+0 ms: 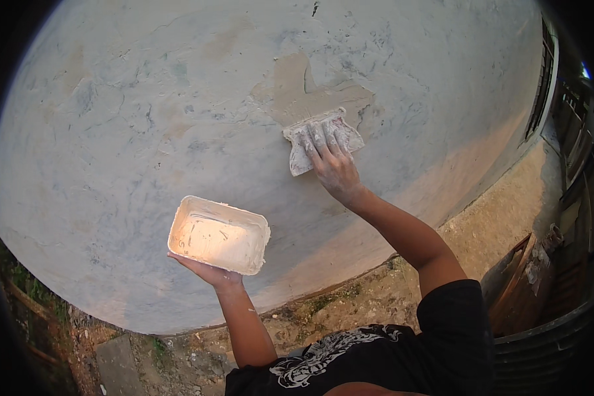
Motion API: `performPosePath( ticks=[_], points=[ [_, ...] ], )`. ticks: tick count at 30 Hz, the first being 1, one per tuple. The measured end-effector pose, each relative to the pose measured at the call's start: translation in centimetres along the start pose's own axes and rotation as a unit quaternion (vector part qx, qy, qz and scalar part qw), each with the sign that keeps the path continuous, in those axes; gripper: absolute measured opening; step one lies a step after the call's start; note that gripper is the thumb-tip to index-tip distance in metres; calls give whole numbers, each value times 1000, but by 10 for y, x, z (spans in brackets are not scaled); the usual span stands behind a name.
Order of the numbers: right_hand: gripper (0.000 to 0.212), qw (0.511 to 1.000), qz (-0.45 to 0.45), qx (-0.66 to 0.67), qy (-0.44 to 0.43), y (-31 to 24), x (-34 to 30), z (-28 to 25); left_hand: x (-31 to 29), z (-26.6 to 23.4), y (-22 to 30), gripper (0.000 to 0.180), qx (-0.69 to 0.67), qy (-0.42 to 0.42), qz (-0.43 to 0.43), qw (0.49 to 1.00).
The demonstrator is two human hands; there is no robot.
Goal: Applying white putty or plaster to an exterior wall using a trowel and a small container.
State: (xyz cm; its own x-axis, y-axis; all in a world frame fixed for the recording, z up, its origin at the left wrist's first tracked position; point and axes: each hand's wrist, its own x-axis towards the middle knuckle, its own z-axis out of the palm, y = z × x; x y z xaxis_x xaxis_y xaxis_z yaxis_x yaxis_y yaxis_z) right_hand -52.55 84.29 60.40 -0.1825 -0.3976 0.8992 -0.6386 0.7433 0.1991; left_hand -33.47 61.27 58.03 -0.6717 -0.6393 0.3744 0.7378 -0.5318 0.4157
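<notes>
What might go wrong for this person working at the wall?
The left hand supports the tub at its lower edge, so it might tip. Clumps clinging to the tub's rim could drop off. The right hand holds a broad spreader caked with pale paste, which might leave ridges in the grey-brown patch.
</notes>
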Motion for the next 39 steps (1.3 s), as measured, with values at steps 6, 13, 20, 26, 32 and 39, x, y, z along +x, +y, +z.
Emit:
performPosePath(
  ticks=[6,13,20,26,32,39],
  points=[
    [53,999,49,7,-18,8,-36,-33,-1,-9,12,82,10,7,-1,1000],
    [55,985,146,36,84,12,24,-19,4,5,8,81,18,-1,5,1000],
    [54,993,111,-4,-32,-54,-19,5,4,16,-8,79,16,3,-15,1000],
    [60,977,111,126,-134,-53,-55,-25,6,7,-8,79,4,-22,-16,1000],
    [54,946,275,142,94,19,-3,-30,2,5,-3,79,18,-8,-24,1000],
    [61,970,160,182,25,-75,-21,45,4,3,6,80,44,11,21,999]
  ],
)
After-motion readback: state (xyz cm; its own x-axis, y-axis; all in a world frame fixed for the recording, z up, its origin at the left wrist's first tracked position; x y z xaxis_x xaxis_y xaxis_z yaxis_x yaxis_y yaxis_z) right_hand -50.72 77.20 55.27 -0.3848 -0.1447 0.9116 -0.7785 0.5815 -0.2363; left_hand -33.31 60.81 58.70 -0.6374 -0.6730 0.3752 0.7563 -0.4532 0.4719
